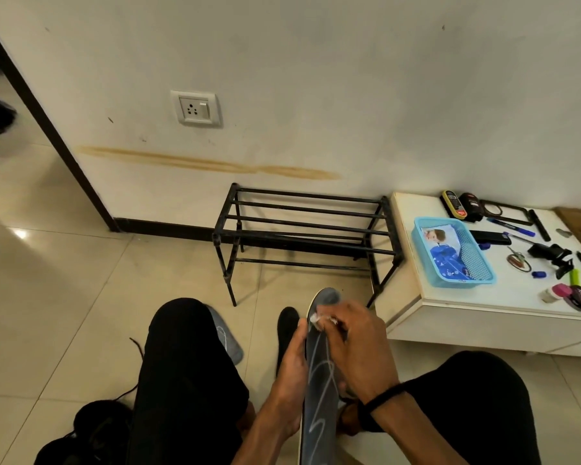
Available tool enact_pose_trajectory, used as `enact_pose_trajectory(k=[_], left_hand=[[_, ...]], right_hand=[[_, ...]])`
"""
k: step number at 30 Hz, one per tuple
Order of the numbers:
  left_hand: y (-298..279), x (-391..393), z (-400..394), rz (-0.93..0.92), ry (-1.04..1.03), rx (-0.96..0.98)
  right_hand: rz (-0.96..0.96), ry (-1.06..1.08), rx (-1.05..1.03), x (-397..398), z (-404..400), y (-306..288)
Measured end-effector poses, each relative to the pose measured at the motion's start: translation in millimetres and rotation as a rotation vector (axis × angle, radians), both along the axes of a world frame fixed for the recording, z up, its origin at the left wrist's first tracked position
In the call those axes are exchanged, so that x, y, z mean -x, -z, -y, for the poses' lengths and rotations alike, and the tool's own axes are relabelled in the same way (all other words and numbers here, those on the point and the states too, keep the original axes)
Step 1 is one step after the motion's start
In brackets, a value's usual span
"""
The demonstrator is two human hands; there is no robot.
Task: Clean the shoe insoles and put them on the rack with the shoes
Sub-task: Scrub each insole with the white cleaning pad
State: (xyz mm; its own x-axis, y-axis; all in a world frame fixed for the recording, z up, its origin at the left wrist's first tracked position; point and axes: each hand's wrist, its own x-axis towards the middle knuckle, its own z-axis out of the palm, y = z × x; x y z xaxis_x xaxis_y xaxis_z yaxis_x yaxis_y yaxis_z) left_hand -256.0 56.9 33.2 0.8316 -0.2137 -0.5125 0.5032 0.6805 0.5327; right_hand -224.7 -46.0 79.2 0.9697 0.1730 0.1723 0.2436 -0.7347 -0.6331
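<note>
Gripped along its left edge by the left hand (291,374), a dark grey insole (319,391) with pale line markings stands nearly on end between the person's knees, toe end up. That hand's fingers curl round the edge from behind, thumb on the near face. The right hand (356,344) pinches a small white wipe (317,318) against the upper part of the insole's face; the wipe is mostly hidden under the fingers, so it may be cloth or tissue. A black band circles the right wrist.

A second grey insole (227,337) lies on the tiled floor (64,297) just beyond the left knee. One black shoe (286,333) sits on the floor behind the held insole, and another black shoe with loose laces (94,431) lies at lower left. The black metal rack (302,236) stands against the wall, well apart from the hands. To its right, a low white table (457,317) carries a blue basket (450,253) and assorted small items.
</note>
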Motion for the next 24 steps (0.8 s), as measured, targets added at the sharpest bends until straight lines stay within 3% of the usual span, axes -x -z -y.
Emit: enact_pose_trajectory(k=[6,13,19,24], left_hand=[[8.8,-3.2,-1.2,0.037,0.064,-0.121],[10.1,3.1,-8.9,0.022,0.096,-0.258],[3.4,-4.1,-3.4,-0.027,0.054,-0.142],[5.0,-0.6,-9.4,0.037,-0.016,-0.198]], right_hand=[[0.005,0.155,-0.053,-22.5,2.2,-9.7],[-0.070,0.051,0.014,26.6,-9.8,8.5],[-0.019,0.179,-0.021,-26.8,-0.2,-1.5],[-0.041,0.012,0.049,13.6,-17.6,-2.6]])
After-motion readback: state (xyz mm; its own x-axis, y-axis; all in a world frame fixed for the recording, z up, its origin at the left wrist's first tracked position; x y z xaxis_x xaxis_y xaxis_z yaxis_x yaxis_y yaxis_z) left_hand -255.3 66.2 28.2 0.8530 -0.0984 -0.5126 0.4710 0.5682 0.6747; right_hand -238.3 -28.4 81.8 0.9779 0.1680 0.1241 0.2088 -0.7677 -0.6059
